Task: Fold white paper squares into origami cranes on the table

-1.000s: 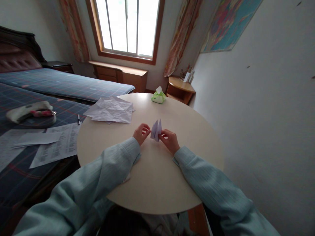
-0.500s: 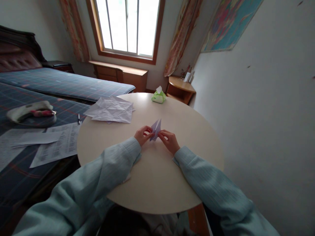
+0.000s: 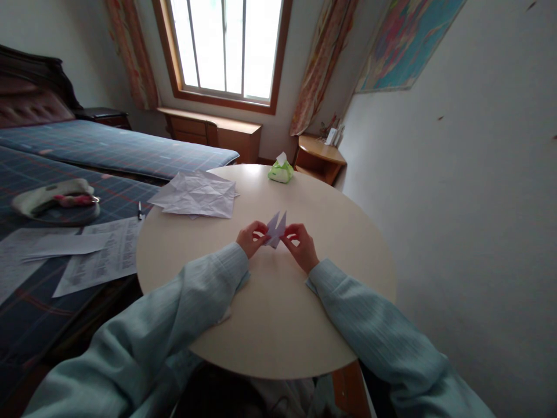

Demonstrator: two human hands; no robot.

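Observation:
A small piece of folded paper [image 3: 275, 231], pale violet with two pointed tips standing up, is held just above the round table [image 3: 278, 302]. My left hand [image 3: 252, 237] pinches its left side between thumb and fingers. On the opposite side, my right hand [image 3: 300, 244] grips the paper's right edge in a pinch. A V-shaped gap shows between the two tips. The fine folds are too small to make out.
Creased white sheets [image 3: 198, 194] lie at the table's back left. A green tissue pack [image 3: 281, 170] stands at the far edge. Left of the table, a bed [image 3: 108, 145] holds printed pages [image 3: 102, 255], a pen [image 3: 140, 211] and a whitish bag [image 3: 56, 200]. A wall [image 3: 470, 191] rises on the right.
The folded paper has turned and its two tips now stand wider apart. My right hand's fingers have lifted and bent slightly; both hands keep their hold.

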